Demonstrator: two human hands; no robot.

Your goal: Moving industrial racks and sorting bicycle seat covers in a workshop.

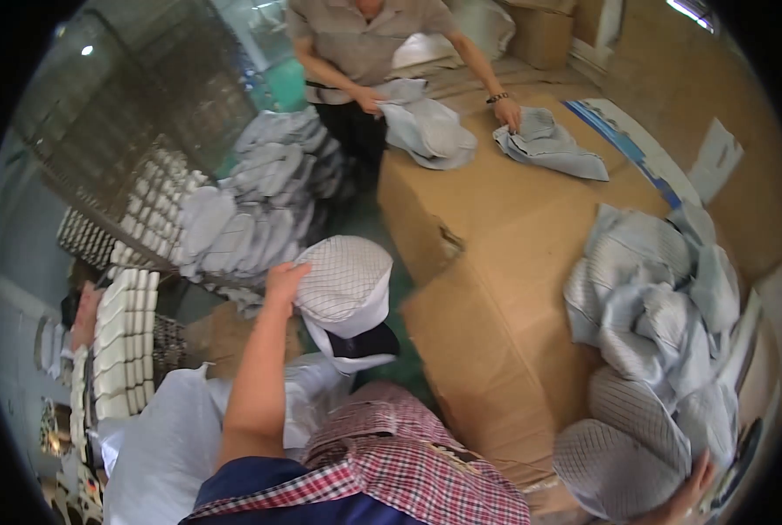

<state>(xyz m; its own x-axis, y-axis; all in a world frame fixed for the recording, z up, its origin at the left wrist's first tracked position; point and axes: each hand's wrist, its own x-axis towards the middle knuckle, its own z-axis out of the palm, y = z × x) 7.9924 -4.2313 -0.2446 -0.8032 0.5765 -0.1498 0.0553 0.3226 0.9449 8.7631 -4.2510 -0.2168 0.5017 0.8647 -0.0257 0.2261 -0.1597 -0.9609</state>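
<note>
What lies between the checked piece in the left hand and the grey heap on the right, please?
In the head view, a strip of green floor and then brown cardboard lie between the checked piece and the grey heap.

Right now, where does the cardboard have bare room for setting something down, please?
Bare cardboard stretches between the co-worker's grey cloths at the far end and the checked apron, left of the cloth heap. That heap, by your right hand, and the far end are crowded.

Two own hands [287, 285], one co-worker [356, 45], one apron [413, 481], many cloth pieces [343, 276].
</note>
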